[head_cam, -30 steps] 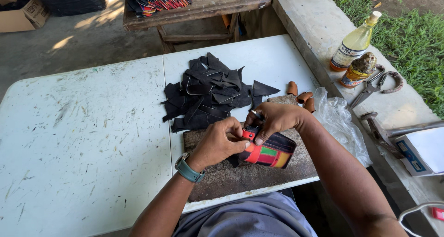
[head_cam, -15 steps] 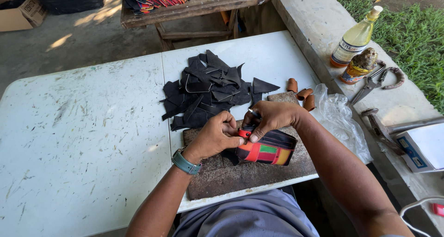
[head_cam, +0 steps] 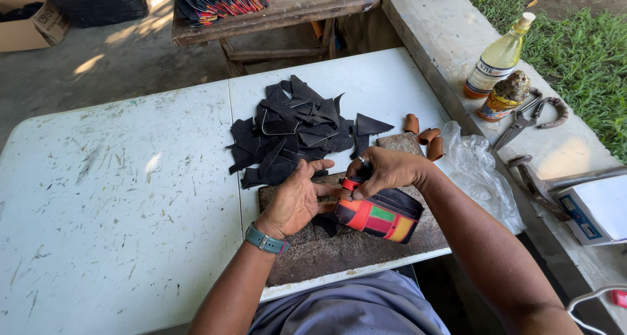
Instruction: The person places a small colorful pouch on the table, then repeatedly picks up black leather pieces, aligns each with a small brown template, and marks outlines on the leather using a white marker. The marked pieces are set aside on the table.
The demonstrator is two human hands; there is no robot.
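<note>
A small patchwork pouch [head_cam: 382,219] in red, orange, green and yellow with a black top rests on a dark rusty slab [head_cam: 339,250] at the near edge of the white table [head_cam: 117,204]. My right hand [head_cam: 385,170] pinches the pouch's red end at its upper left corner. My left hand [head_cam: 297,201], with a teal watch on the wrist, holds the same end from the left, fingers spread around it. Just beyond both hands lies a heap of black leather scraps [head_cam: 294,129].
Three small brown leather pieces [head_cam: 423,134] and a crumpled clear plastic bag [head_cam: 480,175] lie right of the pouch. On the concrete ledge stand an oil bottle [head_cam: 498,57], a small jar [head_cam: 504,96], pliers [head_cam: 519,123] and a hammer [head_cam: 535,185]. A wooden bench [head_cam: 274,12] holds stacked pouches.
The pouch has shifted slightly on the slab as both hands worked at its red end. My left hand's fingers have opened out more around it.
</note>
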